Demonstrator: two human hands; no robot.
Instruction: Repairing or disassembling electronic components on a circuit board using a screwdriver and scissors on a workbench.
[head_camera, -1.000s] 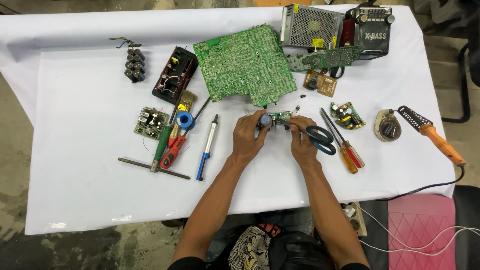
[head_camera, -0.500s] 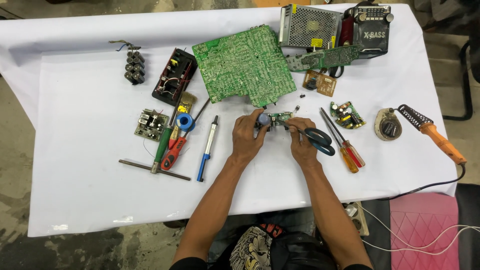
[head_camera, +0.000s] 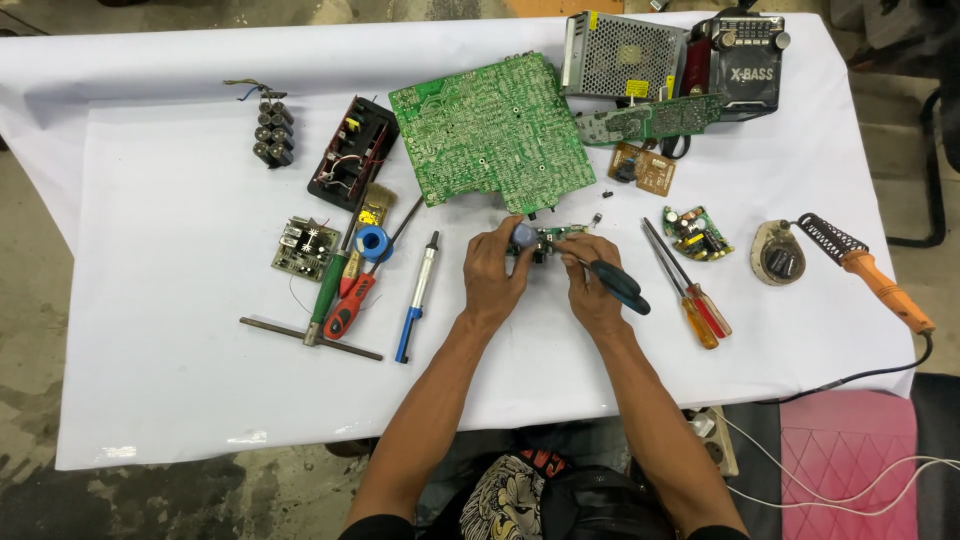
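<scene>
Left hand (head_camera: 493, 272) pinches a small green circuit board (head_camera: 545, 240) just off the table (head_camera: 180, 400), right below the edge of the large green board (head_camera: 480, 135); fingers closed on its left end, beside a blue capacitor (head_camera: 523, 234). Right hand (head_camera: 590, 285) is wrapped around blue-handled pliers (head_camera: 615, 285), tips on the small board's right side — can't tell what exactly the tips bite. Risks as I see them: the board is held at one end only, so any twist from the pliers could flex it or lift a pad; a slip would send the tips across neighbouring parts or into the left fingers. Loose small component (head_camera: 596, 219) lies just beside the work, easy to knock off the cloth. Two screwdrivers (head_camera: 690, 290) sit close to the right wrist — an elbow shift could roll them. Soldering iron (head_camera: 870, 275) lies at the far right, well apart, but its cord trails over the table edge; a snag would drag it.
</scene>
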